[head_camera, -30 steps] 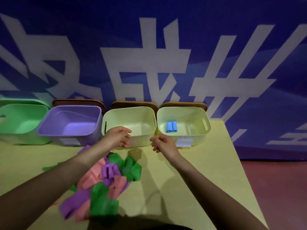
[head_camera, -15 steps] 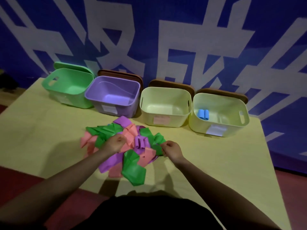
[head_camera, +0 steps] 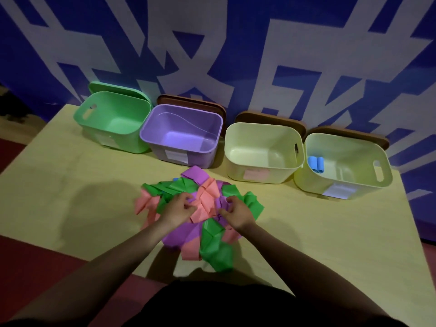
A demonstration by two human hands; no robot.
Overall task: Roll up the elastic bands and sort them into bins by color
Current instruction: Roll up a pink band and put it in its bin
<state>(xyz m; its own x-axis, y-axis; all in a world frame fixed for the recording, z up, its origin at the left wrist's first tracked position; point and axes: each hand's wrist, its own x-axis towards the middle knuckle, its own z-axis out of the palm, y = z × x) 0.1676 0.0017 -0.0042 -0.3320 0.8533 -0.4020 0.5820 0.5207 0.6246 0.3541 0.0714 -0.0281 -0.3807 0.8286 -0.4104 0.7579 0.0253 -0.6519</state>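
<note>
Both hands are down in the heap of elastic bands (head_camera: 200, 208) at the middle of the worktop (head_camera: 70, 185). Left hand (head_camera: 180, 207) sits on the left part of the pile, fingers curled in over green and pink bands; whether it pinches one of them I cannot tell. Right hand (head_camera: 237, 212) is just beside it, fingers curled and closing on a purple band (head_camera: 221, 201) near the top of the heap. Pink band (head_camera: 207, 197) lies between the two hands, spread flat. Green, pink and purple strips overlap all round, and a folded green band (head_camera: 218, 253) spills toward the near edge of the worktop.

Out beyond the pile, four bins stand in a row along the far edge, apart from the heap. Green bin (head_camera: 94, 123) on the far left, purple bin (head_camera: 179, 161) touching it, each showing a bare floor. Next comes a pale yellow bin (head_camera: 259, 180) with a pinkish label on its front. Last on the right, another pale yellow bin (head_camera: 368, 185) with a whitish label, and inside it, against its left wall, two rolled blue bands (head_camera: 316, 163) side by side. Lids lean behind the bins. Blue wall with big white characters (head_camera: 283, 55) backs the whole scene.
</note>
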